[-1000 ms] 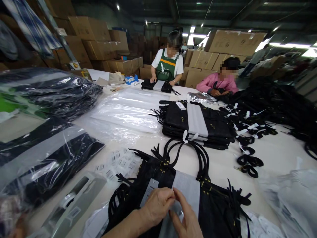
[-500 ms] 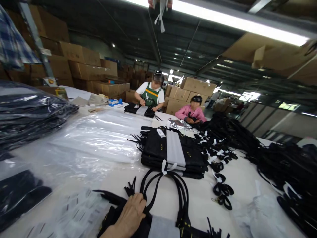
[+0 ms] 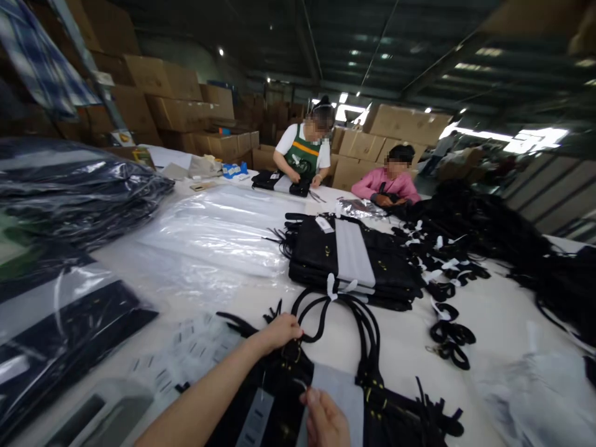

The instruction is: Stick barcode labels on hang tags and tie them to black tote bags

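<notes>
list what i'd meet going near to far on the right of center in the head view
black bag with a grey band → stack of black bags → silvery plastic → person in pink → stacked cardboard boxes

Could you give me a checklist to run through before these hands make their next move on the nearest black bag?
1. Left hand beside the handles: ok.
2. White tie around the handles' top: ok.
3. Printed tag on the nearest black bag: ok.
4. Grip of the right hand: cannot tell, too blurred.
5. Tassels at the right end lying neatly: not ok, splayed outward.
</notes>
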Motion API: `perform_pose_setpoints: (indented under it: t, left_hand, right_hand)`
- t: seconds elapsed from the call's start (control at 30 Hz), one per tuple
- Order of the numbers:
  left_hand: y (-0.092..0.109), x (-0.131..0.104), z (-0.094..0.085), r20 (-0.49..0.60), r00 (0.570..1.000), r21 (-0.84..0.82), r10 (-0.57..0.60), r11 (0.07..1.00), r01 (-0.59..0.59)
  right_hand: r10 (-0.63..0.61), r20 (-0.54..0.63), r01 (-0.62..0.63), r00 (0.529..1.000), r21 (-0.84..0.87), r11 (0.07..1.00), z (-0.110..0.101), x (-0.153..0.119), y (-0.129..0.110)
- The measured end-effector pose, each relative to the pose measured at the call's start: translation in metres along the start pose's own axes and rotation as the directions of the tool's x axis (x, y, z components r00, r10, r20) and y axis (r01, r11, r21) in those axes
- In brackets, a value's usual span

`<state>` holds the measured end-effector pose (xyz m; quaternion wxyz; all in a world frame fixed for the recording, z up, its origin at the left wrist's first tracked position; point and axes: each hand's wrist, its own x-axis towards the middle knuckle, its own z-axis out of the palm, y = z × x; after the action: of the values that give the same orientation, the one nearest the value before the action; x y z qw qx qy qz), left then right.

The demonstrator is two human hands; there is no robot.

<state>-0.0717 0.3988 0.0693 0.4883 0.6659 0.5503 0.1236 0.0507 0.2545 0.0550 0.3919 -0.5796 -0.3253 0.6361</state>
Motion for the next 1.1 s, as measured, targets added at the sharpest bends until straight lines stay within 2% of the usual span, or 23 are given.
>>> perform_pose_setpoints:
  t: [0.1,0.17,0.27,0.43,0.77,0.93,1.1]
  left_hand:
    - [-0.006,0.003,0.000,0.012,0.998,-0.118,-0.061,0.991,0.062]
    - [-0.006,0.002,0.001,0.008,0.997,-0.176,-0.079,0.981,0.079]
    - [-0.005,-0.001,0.003,0.002,0.996,-0.244,-0.089,0.966,0.087]
    - [-0.003,-0.001,0.003,0.002,0.993,-0.338,-0.117,0.935,0.110]
    - [0.004,-0.006,-0.003,0.052,0.988,-0.456,-0.148,0.877,0.155]
    - [0.006,-0.007,-0.009,0.176,0.978,-0.485,-0.114,0.854,0.187]
    - [0.002,-0.005,-0.018,0.337,0.941,-0.478,-0.039,0.854,0.207]
  right_hand:
    - [0.137,-0.071,-0.126,0.988,0.135,0.983,0.010,0.008,0.002]
    - [0.169,-0.119,-0.150,0.978,0.154,0.977,0.017,0.014,0.000]
    - [0.178,-0.194,-0.137,0.965,0.207,0.969,0.024,0.019,-0.004]
    - [0.153,-0.232,-0.089,0.961,0.267,0.960,0.030,0.020,-0.013]
    - [0.222,-0.294,-0.123,0.929,0.320,0.939,0.044,0.025,-0.024]
    - [0.290,-0.360,-0.110,0.887,0.446,0.888,0.053,0.032,-0.025]
    - [0.344,-0.353,-0.064,0.870,0.611,0.789,0.058,0.036,-0.025]
